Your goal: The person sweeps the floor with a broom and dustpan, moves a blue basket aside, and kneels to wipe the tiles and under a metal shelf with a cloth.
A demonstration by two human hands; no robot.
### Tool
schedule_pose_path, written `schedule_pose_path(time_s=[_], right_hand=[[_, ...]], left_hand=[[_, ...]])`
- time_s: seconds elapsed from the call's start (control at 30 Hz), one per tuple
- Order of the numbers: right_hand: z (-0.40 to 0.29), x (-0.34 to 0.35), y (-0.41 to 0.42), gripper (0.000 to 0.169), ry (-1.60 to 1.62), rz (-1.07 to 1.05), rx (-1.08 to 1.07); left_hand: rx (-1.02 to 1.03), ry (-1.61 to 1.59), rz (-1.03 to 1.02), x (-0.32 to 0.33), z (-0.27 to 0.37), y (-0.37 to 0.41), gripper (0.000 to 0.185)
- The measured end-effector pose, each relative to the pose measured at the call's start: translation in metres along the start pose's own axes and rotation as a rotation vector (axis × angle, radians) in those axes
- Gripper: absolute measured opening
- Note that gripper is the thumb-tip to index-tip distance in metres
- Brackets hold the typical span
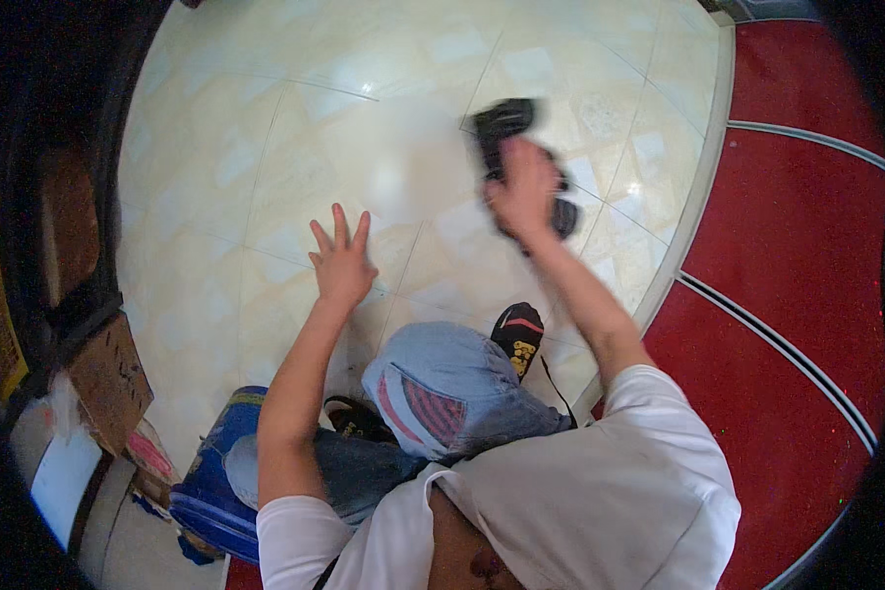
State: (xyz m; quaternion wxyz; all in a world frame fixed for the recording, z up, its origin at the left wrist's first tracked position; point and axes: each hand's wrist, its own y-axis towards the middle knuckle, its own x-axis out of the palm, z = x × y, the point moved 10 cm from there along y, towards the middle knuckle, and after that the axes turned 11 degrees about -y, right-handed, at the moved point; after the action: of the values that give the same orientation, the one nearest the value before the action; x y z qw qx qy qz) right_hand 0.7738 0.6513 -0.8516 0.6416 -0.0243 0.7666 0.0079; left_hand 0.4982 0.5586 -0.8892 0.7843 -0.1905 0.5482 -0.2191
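Note:
My right hand (527, 192) grips a black object (505, 122) with rounded ends, above or on the pale tiled floor. Motion blur on both hides what kind of object it is. Fingers spread, my left hand (343, 269) holds nothing and reaches out over the floor tiles (280, 177); whether it touches them I cannot tell. Below my hands are my knee in blue jeans (442, 391) and a black shoe (520, 332) with yellow eyelets. My other black shoe (354, 419) shows partly behind my left forearm.
Red panels (782, 214) with metal trim run along the right, behind a pale base edge (697, 214). At lower left are a blue plastic container (221, 457) beside my leg and a cardboard box (110, 383). Dark objects (70, 221) line the far left.

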Motion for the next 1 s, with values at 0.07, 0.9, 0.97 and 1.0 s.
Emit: schedule_pose_path(time_s=[0.07, 0.9, 0.97, 1.0], right_hand=[[-0.101, 0.033, -0.026, 0.061, 0.094, -0.221, -0.204], [-0.121, 0.055, 0.107, 0.091, -0.195, -0.041, -0.047], [-0.207, 0.068, 0.128, 0.089, -0.222, 0.058, -0.268], [-0.256, 0.078, 0.130, 0.089, -0.219, -0.010, -0.311]], left_hand=[[0.083, -0.075, 0.112, -0.013, -0.019, 0.004, 0.062], [-0.405, -0.229, -0.009, -0.007, -0.283, -0.140, 0.075], [-0.474, -0.285, 0.087, -0.038, -0.297, -0.132, 0.075], [-0.526, -0.313, 0.129, -0.047, -0.306, -0.137, 0.075]])
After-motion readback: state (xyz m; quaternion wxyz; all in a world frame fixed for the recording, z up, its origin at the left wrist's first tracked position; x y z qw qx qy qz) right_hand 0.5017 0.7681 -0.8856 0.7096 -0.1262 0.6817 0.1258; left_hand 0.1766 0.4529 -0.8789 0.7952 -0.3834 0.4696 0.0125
